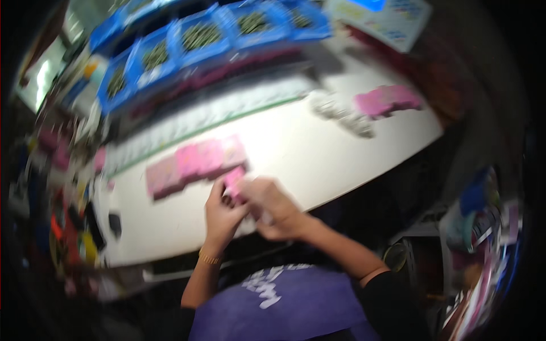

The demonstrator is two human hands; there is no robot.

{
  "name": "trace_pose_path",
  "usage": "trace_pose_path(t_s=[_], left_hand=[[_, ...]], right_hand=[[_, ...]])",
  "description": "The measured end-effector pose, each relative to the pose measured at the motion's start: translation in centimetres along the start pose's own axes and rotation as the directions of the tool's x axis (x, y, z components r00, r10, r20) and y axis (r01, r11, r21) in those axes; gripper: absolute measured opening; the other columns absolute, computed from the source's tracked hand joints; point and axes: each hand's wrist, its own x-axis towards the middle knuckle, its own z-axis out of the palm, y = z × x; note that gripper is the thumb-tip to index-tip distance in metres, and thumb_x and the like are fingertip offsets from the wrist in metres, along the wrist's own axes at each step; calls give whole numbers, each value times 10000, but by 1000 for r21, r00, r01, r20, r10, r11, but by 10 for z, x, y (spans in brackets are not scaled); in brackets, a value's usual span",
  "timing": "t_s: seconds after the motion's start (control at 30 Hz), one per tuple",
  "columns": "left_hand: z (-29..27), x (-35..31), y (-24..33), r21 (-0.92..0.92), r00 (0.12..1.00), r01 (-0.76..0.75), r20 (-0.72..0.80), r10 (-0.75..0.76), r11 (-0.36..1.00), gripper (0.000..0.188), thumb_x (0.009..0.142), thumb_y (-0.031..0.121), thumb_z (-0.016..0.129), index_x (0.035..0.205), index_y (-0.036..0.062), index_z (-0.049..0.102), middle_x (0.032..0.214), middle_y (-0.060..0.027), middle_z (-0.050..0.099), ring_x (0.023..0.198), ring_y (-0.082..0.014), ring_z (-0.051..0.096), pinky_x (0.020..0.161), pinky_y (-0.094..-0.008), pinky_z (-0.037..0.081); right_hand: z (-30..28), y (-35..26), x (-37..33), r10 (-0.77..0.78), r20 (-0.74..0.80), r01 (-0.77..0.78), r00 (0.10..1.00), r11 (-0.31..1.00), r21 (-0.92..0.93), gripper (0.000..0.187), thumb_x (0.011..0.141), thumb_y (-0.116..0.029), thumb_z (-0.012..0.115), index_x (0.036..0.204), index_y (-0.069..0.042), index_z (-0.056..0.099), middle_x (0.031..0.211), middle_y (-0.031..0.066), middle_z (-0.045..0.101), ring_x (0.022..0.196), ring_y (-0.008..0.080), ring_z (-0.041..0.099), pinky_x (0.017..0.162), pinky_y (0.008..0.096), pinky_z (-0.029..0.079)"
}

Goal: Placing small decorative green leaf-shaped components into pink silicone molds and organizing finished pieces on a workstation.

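Observation:
My left hand (pixel 223 215) is closed around a small pink block (pixel 234 179) above the near edge of the white table. Curled against that block from the right is my right hand (pixel 274 206), its fingers closed but blurred. Whatever it may grip is hidden; a pale patch shows under its fingers. Just beyond my left hand lies a row of pink blocks (pixel 196 161) with uneven near edges, set side by side. The held block overlaps the right end of this row in the view.
Blue bins (pixel 200 37) of small greenish pieces line the back. Before them runs a long white strip (pixel 205 122) with a green edge. A clump of pale small parts (pixel 341 113) and more pink blocks (pixel 388 101) sit at the right. A dark object (pixel 115 225) lies left.

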Motion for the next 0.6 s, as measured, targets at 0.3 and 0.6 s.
trace_pose_path(t_s=[0.3,0.6], left_hand=[[2,-7,7,265,982,-175,-17,186,948,627,738,165,887,1253,40,552,936,-68,663,763,-105,641,673,-258,522],[-3,-10,-6,265,972,-225,-13,236,938,649,726,159,900,1253,46,539,973,-82,685,805,-139,692,740,-283,565]], right_hand=[[-52,-13,25,244,64,-251,968,960,128,305,751,63,609,1028,-20,706,1001,114,707,851,229,685,765,304,544],[-73,-104,107,-243,-99,235,965,968,-88,93,667,-100,681,748,-54,669,741,67,634,664,193,630,595,310,510]])
